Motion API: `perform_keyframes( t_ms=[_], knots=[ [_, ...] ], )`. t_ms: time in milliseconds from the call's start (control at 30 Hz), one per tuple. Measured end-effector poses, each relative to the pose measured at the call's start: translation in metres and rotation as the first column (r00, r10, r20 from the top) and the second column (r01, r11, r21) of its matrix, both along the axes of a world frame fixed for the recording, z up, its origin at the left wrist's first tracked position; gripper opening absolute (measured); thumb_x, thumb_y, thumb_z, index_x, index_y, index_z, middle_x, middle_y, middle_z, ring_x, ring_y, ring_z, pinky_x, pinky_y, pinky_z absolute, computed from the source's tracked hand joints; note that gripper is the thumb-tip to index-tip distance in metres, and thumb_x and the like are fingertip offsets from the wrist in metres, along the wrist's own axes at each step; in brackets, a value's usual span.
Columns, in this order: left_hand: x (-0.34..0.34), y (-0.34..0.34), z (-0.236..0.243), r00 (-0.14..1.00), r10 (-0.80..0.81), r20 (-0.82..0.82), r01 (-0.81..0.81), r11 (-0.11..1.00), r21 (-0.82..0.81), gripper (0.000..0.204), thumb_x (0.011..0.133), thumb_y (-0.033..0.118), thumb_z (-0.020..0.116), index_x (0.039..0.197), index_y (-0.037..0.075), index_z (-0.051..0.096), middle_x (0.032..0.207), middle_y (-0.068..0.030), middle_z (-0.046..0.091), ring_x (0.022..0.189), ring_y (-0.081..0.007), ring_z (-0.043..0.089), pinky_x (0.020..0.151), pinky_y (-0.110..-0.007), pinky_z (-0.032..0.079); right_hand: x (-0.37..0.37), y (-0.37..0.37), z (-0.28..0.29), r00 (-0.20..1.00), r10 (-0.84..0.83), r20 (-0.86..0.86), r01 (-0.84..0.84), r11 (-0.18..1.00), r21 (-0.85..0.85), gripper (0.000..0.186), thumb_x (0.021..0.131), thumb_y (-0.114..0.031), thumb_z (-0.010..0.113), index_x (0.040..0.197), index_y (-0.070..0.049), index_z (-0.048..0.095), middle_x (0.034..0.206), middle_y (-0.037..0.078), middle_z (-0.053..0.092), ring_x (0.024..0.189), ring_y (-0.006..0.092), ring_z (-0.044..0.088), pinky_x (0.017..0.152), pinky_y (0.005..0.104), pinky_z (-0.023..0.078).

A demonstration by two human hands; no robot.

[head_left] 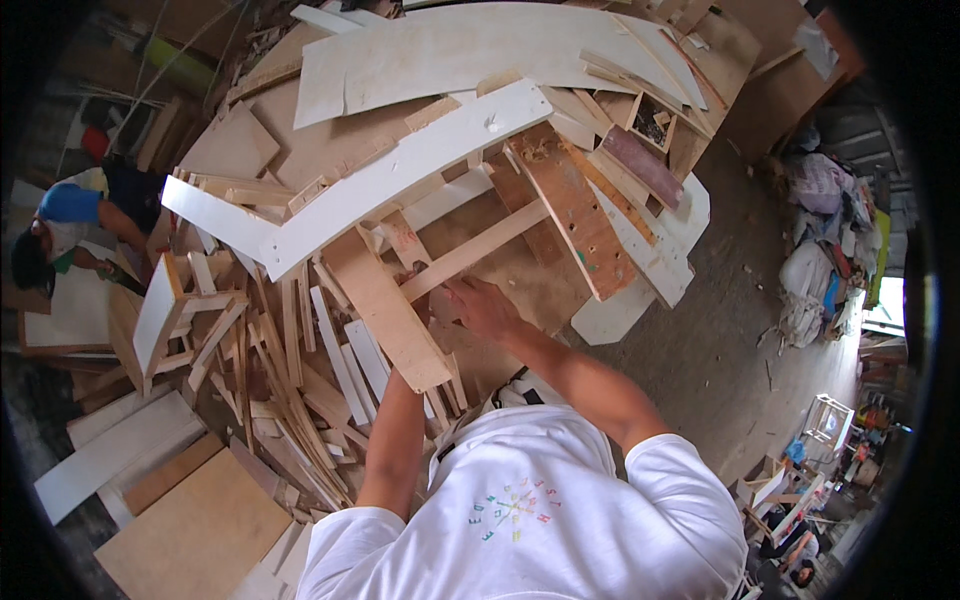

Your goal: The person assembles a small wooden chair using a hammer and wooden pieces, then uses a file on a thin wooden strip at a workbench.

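Observation:
In front of me stands a wooden frame of two wide plywood boards, the left board (385,310) and the brown right board (575,215), joined by a pale crossbar (480,248). A long white board (410,175) runs along its far side. My right hand (482,308) is just below the crossbar near the left board, its fingers bent inward; what they hold, if anything, is hidden. My left forearm (393,440) goes under the left board, which covers most of that hand. Something dark, perhaps fingertips, shows at the crossbar's left end.
Loose wood strips (275,370) pile up at left beside a plywood sheet (195,515). A large pale panel (450,55) lies beyond the frame. Another person (85,215) bends at far left. Sacks (815,250) lie at right, across the concrete floor (735,330).

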State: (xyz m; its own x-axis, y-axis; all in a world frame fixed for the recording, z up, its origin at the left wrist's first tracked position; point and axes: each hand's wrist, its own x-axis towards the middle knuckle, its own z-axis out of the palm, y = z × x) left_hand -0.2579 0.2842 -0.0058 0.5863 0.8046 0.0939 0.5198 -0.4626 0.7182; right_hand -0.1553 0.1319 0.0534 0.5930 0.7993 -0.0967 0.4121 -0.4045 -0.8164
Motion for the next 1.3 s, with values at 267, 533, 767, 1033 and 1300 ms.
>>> perform_keyframes(
  t_ms=[267, 533, 767, 1033, 1300],
  knots=[
    [-0.003, 0.002, -0.001, 0.999, 0.002, 0.042, 0.000, 0.999, -0.051, 0.030, 0.104, 0.019, 0.064, 0.127, 0.000, 0.065, 0.121, -0.0123, 0.071, 0.101, -0.0223, 0.070, 0.087, -0.037, 0.057, 0.001, 0.000, 0.022, 0.994, -0.021, -0.105, 0.019, 1.000, -0.018, 0.045, 0.106, -0.024, 0.055, 0.147, -0.007, 0.052, 0.120, 0.028, 0.067, 0.106, 0.0463, 0.066, 0.090, 0.0523, 0.055],
    [-0.036, -0.009, 0.018, 0.852, 0.270, 0.449, 0.038, 0.823, -0.567, 0.027, 0.104, 0.016, 0.064, 0.126, 0.000, 0.065, 0.120, -0.0119, 0.071, 0.097, -0.0217, 0.072, 0.082, -0.036, 0.059, -0.029, -0.041, -0.001, 0.983, -0.173, -0.055, 0.181, 0.954, 0.237, 0.043, 0.105, -0.020, 0.057, 0.143, 0.000, 0.054, 0.120, 0.028, 0.068, 0.106, 0.0477, 0.067, 0.093, 0.0498, 0.054],
    [-0.020, -0.025, 0.211, 0.927, -0.113, 0.359, 0.028, 0.972, 0.235, 0.044, 0.110, 0.027, 0.053, 0.143, -0.001, 0.058, 0.154, -0.0176, 0.051, 0.146, -0.0301, 0.045, 0.121, -0.046, 0.037, -0.010, -0.031, -0.007, 0.991, -0.127, 0.045, 0.114, 0.968, 0.223, 0.042, 0.105, -0.020, 0.058, 0.140, 0.002, 0.054, 0.108, 0.027, 0.068, 0.097, 0.0450, 0.068, 0.083, 0.0508, 0.056],
    [0.026, -0.006, 0.244, 0.943, -0.283, -0.176, 0.334, 0.788, 0.518, 0.062, 0.108, 0.023, 0.052, 0.160, -0.005, 0.032, 0.170, -0.0208, 0.025, 0.158, -0.0393, 0.021, 0.129, -0.048, 0.021, -0.002, -0.010, 0.023, 0.987, 0.079, 0.137, -0.090, 0.993, 0.074, 0.051, 0.106, -0.018, 0.055, 0.152, -0.001, 0.042, 0.109, 0.022, 0.067, 0.100, 0.0388, 0.068, 0.083, 0.0475, 0.058],
    [0.021, -0.005, 0.239, 0.943, -0.286, -0.169, 0.332, 0.793, 0.510, 0.064, 0.107, 0.018, 0.051, 0.163, -0.001, 0.027, 0.172, -0.0188, 0.021, 0.159, -0.0380, 0.017, 0.129, -0.047, 0.020, -0.010, -0.004, 0.035, 0.962, 0.137, 0.237, -0.154, 0.987, 0.052, 0.051, 0.107, -0.018, 0.052, 0.155, -0.004, 0.041, 0.130, 0.018, 0.064, 0.114, 0.0352, 0.064, 0.093, 0.0449, 0.056]
  ],
)
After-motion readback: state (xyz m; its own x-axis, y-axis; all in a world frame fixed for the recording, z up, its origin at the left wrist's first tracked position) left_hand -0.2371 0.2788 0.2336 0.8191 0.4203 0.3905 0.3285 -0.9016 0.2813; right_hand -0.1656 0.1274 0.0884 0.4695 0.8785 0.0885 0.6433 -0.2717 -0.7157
